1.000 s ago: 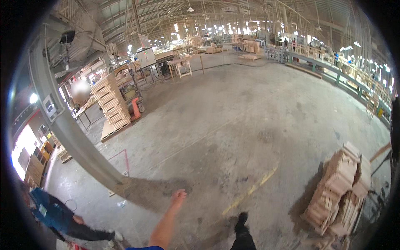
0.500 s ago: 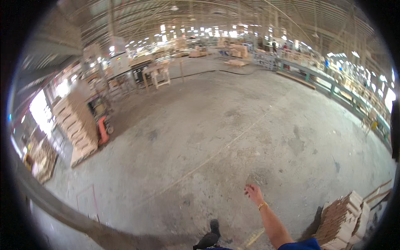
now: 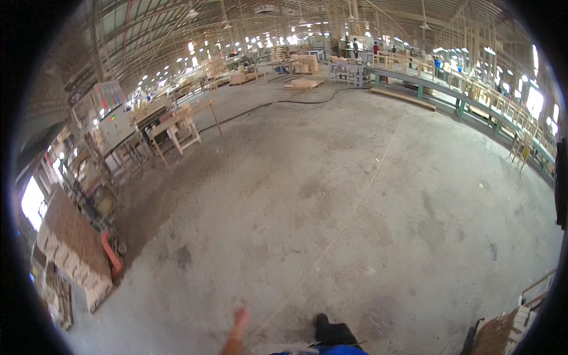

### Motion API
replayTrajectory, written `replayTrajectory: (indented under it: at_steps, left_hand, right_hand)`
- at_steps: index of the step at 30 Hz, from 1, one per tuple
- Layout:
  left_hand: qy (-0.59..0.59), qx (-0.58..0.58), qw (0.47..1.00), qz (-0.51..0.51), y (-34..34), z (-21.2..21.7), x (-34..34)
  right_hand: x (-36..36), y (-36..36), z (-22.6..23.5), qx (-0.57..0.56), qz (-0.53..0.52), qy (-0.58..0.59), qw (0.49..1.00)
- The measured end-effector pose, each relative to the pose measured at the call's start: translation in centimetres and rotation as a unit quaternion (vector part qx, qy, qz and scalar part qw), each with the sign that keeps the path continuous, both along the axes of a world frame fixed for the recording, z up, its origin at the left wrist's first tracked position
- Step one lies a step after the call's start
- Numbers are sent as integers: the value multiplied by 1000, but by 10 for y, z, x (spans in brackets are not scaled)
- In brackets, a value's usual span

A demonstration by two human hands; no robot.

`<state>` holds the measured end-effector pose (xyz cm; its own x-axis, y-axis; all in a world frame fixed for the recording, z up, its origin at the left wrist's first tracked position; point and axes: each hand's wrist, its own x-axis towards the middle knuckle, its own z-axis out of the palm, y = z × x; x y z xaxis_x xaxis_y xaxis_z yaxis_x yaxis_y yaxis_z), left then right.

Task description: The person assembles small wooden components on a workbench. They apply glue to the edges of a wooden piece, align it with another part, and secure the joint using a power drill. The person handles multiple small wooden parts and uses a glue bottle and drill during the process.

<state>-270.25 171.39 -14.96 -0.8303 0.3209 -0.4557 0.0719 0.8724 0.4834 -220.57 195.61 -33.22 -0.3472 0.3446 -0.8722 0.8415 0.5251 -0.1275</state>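
My left hand [image 3: 239,320] swings forward low in the head view, blurred, with its bare forearm rising from the lower edge. It holds nothing and touches nothing, and its fingers hang loose over the grey concrete floor [image 3: 331,195]. Just to the right of the hand, my dark shoe [image 3: 324,326] is stepping on the floor, above a bit of blue clothing. My right hand is out of the picture.
A tall stack of wooden pieces [image 3: 68,248] stands at the left with an orange pallet jack [image 3: 112,255] beside it. Wooden tables [image 3: 177,127] are at the back left. A pile of boards [image 3: 503,334] lies at the lower right. A green-framed line [image 3: 461,103] runs along the right.
The view has swung left and forward as I walk. The right arm seen half a second ago has dropped out of view, and the left hand has swung forward. The board pile has slid to the lower right corner.
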Motion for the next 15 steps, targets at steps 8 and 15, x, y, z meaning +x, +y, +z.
replayTrajectory:
  at_steps: [8,15]
  left_hand:
    - [-247,-142,958,-17,177,-79,-128]
    - [-204,-196,953,-104,347,-93,-416]
  right_hand:
    - [-577,393,57,391,300,474,730]
    - [-750,531,6,306,403,331,797]
